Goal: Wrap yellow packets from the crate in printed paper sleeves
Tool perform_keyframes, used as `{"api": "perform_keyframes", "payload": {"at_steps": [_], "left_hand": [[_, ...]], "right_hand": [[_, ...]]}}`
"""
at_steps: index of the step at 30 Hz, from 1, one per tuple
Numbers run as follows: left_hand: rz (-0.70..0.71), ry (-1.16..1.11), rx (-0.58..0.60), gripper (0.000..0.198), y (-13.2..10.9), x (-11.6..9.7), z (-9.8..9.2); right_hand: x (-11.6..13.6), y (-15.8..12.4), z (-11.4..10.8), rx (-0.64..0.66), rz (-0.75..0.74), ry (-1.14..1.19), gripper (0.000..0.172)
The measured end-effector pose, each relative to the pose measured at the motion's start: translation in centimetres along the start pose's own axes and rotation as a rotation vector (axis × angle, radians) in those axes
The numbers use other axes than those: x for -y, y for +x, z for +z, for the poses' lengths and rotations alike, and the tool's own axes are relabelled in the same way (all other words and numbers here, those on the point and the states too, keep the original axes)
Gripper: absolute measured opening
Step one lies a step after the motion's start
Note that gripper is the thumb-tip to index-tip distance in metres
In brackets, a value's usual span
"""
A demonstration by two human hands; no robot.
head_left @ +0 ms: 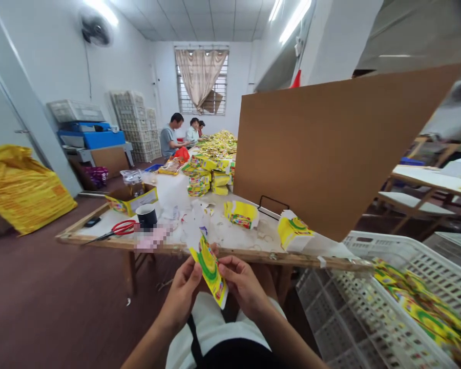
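Note:
Over my lap, just off the table's front edge, I hold a flat yellow printed packet (210, 269) with a green swirl and a white end. My left hand (184, 284) is closed on its left edge, thumb on the front. On the right side my right hand (242, 282) pinches the packet between thumb and fingers. The fingertips behind the packet are partly hidden. Beyond my hands, a yellow bundle (241, 214) lies on the table (211, 237), and a second yellow-and-white bundle (293, 230) stands further right.
Red-handled scissors (123, 227), a dark cup (146, 216) and an open yellow box (132, 197) are at left. Stacked bundles (200, 179) stand farther back. A brown cardboard sheet (330, 154) rises at right, above a white crate (357, 307) holding packets. Several people sit beyond.

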State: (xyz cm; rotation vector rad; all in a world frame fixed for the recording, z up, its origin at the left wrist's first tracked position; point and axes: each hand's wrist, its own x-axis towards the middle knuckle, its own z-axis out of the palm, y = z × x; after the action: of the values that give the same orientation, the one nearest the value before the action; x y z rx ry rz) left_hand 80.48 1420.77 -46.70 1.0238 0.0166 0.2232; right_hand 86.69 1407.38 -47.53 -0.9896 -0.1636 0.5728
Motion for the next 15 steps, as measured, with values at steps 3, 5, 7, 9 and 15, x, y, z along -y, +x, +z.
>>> {"api": "perform_keyframes", "payload": {"at_steps": [3,5,7,9,15], "left_hand": [[-0.044,-0.036,0.049,0.042,-0.1,-0.4,0.0],[-0.054,-0.027,0.029,0.038,0.0,-0.4,-0.1],[-0.057,0.009,-0.012,0.036,0.2,-0.4,-0.3],[-0.053,0.061,-0.029,0.036,0.3,-0.3,-0.4],[0.011,0.250,-0.069,0.035,0.5,0.0,-0.3]], "right_hand": [[-0.1,-0.1,0.0,0.010,-0.067,-0.103,0.036],[-0.3,-0.2,0.1,0.035,-0.148,-0.188,0.034],[-0.4,-0.4,0.3,0.064,-0.220,-0.262,0.035],[-0.5,-0.6,0.6,0.069,-0.247,-0.308,0.036],[-1.1,-0.9,0.9,-0.033,-0.224,-0.307,0.044]]}}
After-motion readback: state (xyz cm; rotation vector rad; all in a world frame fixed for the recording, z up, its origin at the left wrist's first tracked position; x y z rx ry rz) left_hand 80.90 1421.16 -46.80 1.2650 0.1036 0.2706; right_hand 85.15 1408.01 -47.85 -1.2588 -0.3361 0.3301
